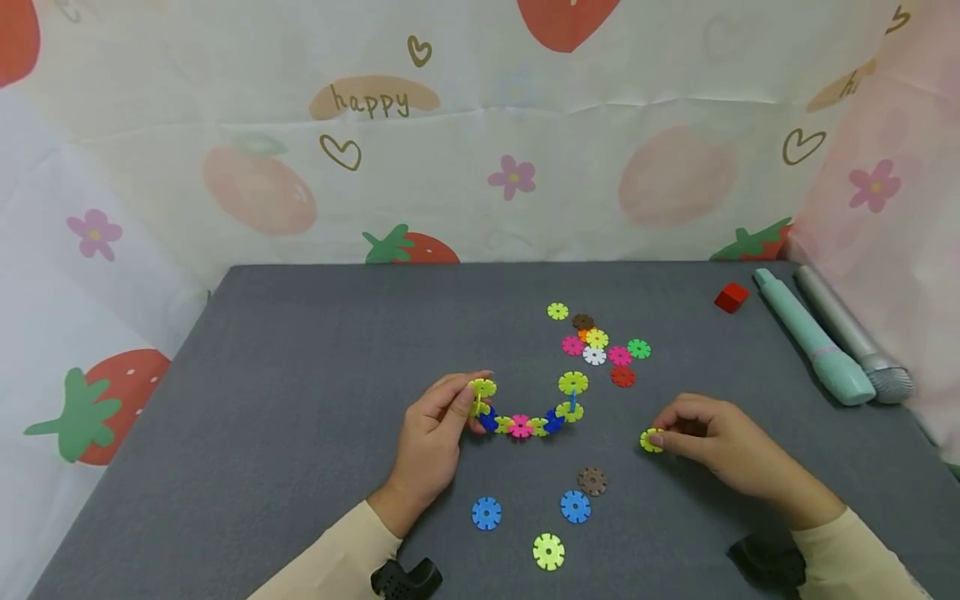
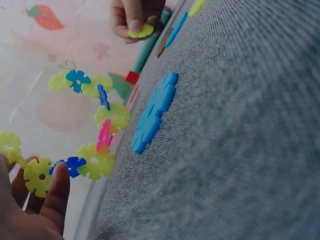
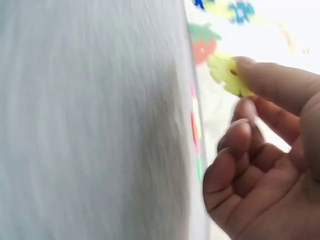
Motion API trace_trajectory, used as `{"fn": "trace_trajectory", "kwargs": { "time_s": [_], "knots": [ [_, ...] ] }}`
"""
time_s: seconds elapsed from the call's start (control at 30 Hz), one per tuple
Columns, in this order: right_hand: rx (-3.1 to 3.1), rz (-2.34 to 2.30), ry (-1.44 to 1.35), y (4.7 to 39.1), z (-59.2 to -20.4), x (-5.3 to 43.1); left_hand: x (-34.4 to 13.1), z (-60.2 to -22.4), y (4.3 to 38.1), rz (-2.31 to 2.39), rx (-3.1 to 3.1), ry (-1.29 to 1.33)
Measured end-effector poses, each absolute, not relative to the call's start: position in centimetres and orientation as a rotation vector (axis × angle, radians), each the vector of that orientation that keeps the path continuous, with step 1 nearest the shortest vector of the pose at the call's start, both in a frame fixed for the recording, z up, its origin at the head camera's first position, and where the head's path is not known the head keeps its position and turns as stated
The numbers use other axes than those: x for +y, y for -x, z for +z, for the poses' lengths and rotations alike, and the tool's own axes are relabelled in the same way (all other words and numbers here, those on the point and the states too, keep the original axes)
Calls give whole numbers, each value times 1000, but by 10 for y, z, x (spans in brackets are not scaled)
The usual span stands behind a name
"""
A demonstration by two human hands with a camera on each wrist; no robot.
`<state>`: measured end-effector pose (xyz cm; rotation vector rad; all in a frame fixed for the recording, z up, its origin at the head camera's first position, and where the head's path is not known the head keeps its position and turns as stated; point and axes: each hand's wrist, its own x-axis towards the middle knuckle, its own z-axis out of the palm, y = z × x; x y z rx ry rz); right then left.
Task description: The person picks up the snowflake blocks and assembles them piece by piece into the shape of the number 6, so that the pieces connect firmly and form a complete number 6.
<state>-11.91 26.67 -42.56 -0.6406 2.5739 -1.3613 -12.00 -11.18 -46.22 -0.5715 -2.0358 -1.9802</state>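
My left hand (image 1: 435, 437) holds the left end of a curved chain of notched plastic discs (image 1: 521, 427), linked edge to edge in yellow-green, dark blue and pink. The chain bows toward me, and its far end rises on the right with a lighter blue disc between yellow-green ones. In the left wrist view the fingers and thumb close around a yellow-green disc (image 2: 37, 177) of the chain. Off to the right, my right hand (image 1: 708, 437) pinches a single yellow-green disc (image 3: 227, 75) between thumb and fingertips, apart from the chain.
Nearer me lie two blue discs (image 1: 487, 513), a brown disc (image 1: 592, 481) and a yellow-green disc (image 1: 549, 552). Behind the chain is a loose cluster of coloured discs (image 1: 595, 356). A red block (image 1: 731, 297), a mint microphone (image 1: 813, 337) and a silver microphone (image 1: 855, 337) lie at the back right.
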Motion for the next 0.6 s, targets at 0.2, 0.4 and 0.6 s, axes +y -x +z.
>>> {"fn": "trace_trajectory", "kwargs": {
  "time_s": [0.2, 0.4, 0.6],
  "knots": [
    [2442, -1452, 635, 116, -420, 240, -111, -463, 120, -1994, -2008, 591],
    [2236, -1612, 713, 117, -410, 209, -110, -461, 118, -1981, -2008, 608],
    [2153, -1738, 630, 114, -406, 173, -110, -460, 119, -1963, -1989, 640]
  ]
}}
